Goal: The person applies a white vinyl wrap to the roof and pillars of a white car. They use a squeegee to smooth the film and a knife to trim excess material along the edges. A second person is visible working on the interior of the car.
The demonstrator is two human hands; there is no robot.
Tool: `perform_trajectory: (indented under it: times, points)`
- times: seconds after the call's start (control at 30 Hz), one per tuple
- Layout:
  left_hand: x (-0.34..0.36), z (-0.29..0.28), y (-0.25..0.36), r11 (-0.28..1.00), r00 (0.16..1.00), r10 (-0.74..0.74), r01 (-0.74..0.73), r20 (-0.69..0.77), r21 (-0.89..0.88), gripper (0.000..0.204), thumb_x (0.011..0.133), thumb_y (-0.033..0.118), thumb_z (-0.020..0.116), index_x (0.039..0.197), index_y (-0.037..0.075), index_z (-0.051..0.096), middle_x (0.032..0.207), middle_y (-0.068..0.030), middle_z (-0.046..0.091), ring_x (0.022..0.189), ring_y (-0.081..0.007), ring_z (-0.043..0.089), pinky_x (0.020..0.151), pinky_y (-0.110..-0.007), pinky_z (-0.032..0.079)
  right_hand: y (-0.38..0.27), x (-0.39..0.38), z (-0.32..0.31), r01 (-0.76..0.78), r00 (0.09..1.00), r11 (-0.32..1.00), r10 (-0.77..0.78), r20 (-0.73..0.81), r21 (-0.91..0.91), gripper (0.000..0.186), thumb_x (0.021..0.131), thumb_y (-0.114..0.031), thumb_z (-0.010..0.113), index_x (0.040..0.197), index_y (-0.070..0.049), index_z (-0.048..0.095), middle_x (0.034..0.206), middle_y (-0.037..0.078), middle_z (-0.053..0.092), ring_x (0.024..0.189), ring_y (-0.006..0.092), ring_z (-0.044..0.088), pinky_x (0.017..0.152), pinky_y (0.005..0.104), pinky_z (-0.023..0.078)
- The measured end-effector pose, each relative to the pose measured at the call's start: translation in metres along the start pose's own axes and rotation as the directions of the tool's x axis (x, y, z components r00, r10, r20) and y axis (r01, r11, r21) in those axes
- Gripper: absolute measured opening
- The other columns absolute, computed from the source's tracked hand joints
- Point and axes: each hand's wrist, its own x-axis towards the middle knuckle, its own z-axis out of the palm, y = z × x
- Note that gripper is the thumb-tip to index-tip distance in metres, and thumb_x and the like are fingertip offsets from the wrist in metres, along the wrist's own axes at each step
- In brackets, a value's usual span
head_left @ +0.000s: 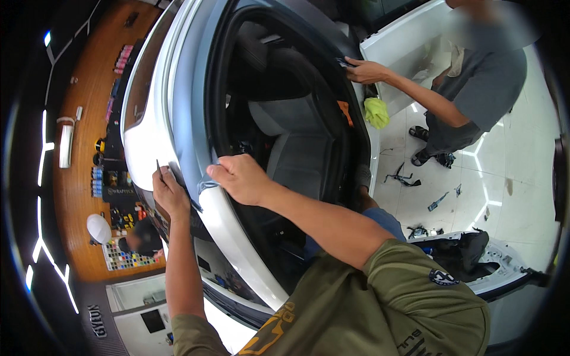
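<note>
Grey-blue film (189, 113) covers the curved roof edge above the car's open door frame. It ends in a bunched, wrinkled edge (208, 185), beyond which the white pillar (234, 237) is bare. My right hand (243, 178) is closed at that edge, its thumb and fingers pinching the film. Beside it, against the roof's side, my left hand (172, 194) is closed on a slim dark stick-like tool (159, 168) pointing away from me. What kind of tool it is cannot be made out.
Inside the door opening is a grey car seat (291, 154). A co-worker in grey (475, 95) reaches to the frame's far corner; a yellow-green cloth (376, 113) hangs below that hand. Film scraps (404, 177) litter the white floor. A detached panel (475, 261) lies at right.
</note>
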Motion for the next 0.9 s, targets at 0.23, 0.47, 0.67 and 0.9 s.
perform_trajectory:
  times: [0.23,0.47,0.67,0.9]
  points:
    - [-0.001,-0.003,0.009,0.998,0.999,0.034,-0.036,-0.04,-0.052,0.023,0.1,0.019,0.05,0.1,-0.001,0.062,0.084,-0.019,0.063,0.072,-0.0327,0.061,0.066,-0.039,0.047,-0.009,-0.009,-0.026,-0.31,0.932,0.947,0.287,0.22,0.08,0.041,0.097,-0.033,0.053,0.076,0.002,0.058,0.064,0.009,0.06,0.059,0.0183,0.056,0.059,0.0357,0.043]
    - [-0.004,-0.01,0.001,0.965,0.99,0.075,-0.103,-0.122,-0.242,0.016,0.096,0.007,0.05,0.101,-0.003,0.061,0.087,-0.0157,0.059,0.076,-0.0319,0.059,0.067,-0.039,0.047,-0.031,-0.022,-0.022,-0.039,0.987,0.97,0.0,-0.159,-0.24,0.025,0.096,-0.015,0.057,0.114,0.002,0.058,0.091,0.008,0.061,0.078,0.0149,0.059,0.073,0.0275,0.049]
    - [0.008,-0.045,0.012,0.761,0.97,0.115,-0.224,-0.212,-0.609,0.036,0.103,0.018,0.038,0.107,-0.007,0.063,0.106,-0.0191,0.063,0.1,-0.0284,0.061,0.09,-0.037,0.046,-0.109,-0.003,0.02,0.425,0.905,0.752,-0.368,0.216,-0.504,0.037,0.087,-0.007,0.062,0.122,0.002,0.054,0.112,0.021,0.058,0.104,0.0389,0.056,0.091,0.0417,0.047]
    - [0.017,-0.056,0.041,0.378,0.93,0.353,-0.043,0.101,-0.925,0.049,0.104,0.032,0.037,0.128,-0.005,0.056,0.13,-0.0239,0.054,0.122,-0.0335,0.052,0.105,-0.04,0.037,-0.125,0.014,0.062,0.069,0.939,0.906,0.082,0.334,-0.418,0.027,0.094,-0.011,0.053,0.118,0.002,0.053,0.098,0.022,0.063,0.091,0.0382,0.063,0.083,0.0426,0.049]
